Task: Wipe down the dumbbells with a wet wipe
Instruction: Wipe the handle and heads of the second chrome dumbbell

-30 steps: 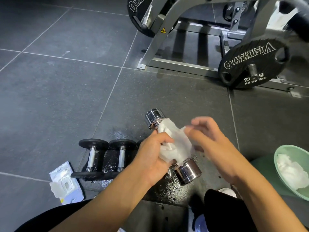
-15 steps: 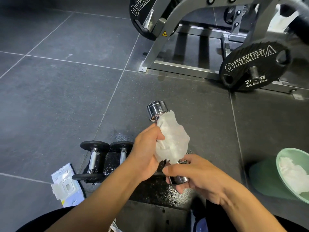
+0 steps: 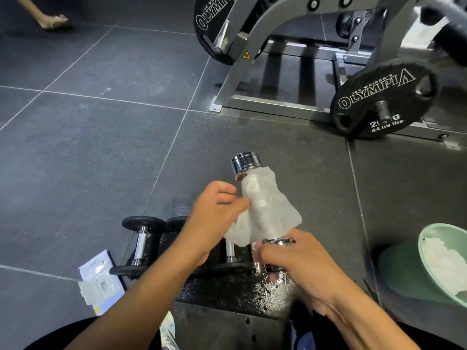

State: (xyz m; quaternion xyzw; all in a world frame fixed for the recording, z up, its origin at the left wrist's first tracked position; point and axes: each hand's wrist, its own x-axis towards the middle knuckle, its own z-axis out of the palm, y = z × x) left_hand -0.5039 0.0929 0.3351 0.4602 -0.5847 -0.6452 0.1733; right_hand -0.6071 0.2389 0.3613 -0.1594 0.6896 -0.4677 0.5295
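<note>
In the middle of the frame the person holds a chrome dumbbell (image 3: 246,164) up from the floor. It stands nearly upright, and its upper head leans a little to the left. A white wet wipe (image 3: 265,210) hangs over the handle, from just under the upper head down to the lower head, so the handle itself is hidden.

The left hand (image 3: 214,213) comes from the lower left and pinches the left edge of the wipe between the thumb and the curled fingers. The right hand (image 3: 300,261) comes from the lower right, and its fingers are closed around the lower chrome head. The two hands are near each other but do not touch.

Under the hands, in the lower middle, black dumbbells (image 3: 141,224) lie side by side on the dark tile floor, partly covered by the left forearm. The floor beside them has a wet patch (image 3: 240,291) that shines. A wipe packet (image 3: 99,281) lies at the lower left. At the right edge a green tub (image 3: 447,227) holds crumpled white wipes (image 3: 444,266). In the upper right a black weight plate (image 3: 379,97) sits on a grey machine frame (image 3: 252,46).
</note>
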